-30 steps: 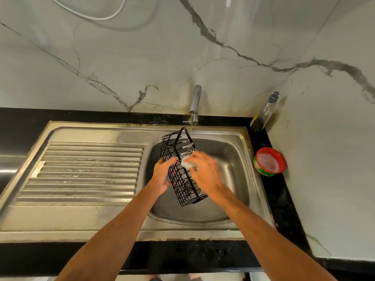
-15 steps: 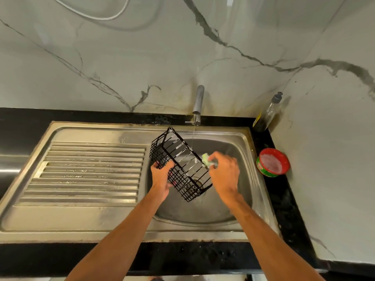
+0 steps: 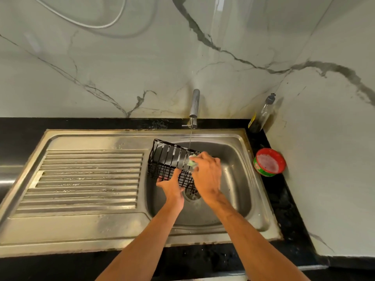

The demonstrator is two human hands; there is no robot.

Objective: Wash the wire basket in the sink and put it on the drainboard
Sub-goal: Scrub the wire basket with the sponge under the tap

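Note:
A black wire basket [image 3: 166, 162] with soap foam on its bars is held tilted over the steel sink bowl [image 3: 233, 179]. My left hand [image 3: 169, 184] grips its near lower edge from below. My right hand [image 3: 207, 175] pinches a small green sponge [image 3: 191, 160] against the basket's right side. A thin stream of water runs from the tap [image 3: 194, 108] onto the basket's far rim. The ribbed drainboard [image 3: 85, 179] lies to the left of the bowl.
A clear soap bottle [image 3: 261, 114] stands in the back right corner of the black counter. A red and green tub of dish paste [image 3: 268, 162] sits right of the sink. Marble walls close in behind and on the right.
The basket has turned from near upright to lying lengthwise, its long side facing me. My right hand with the sponge moved along it to its right side.

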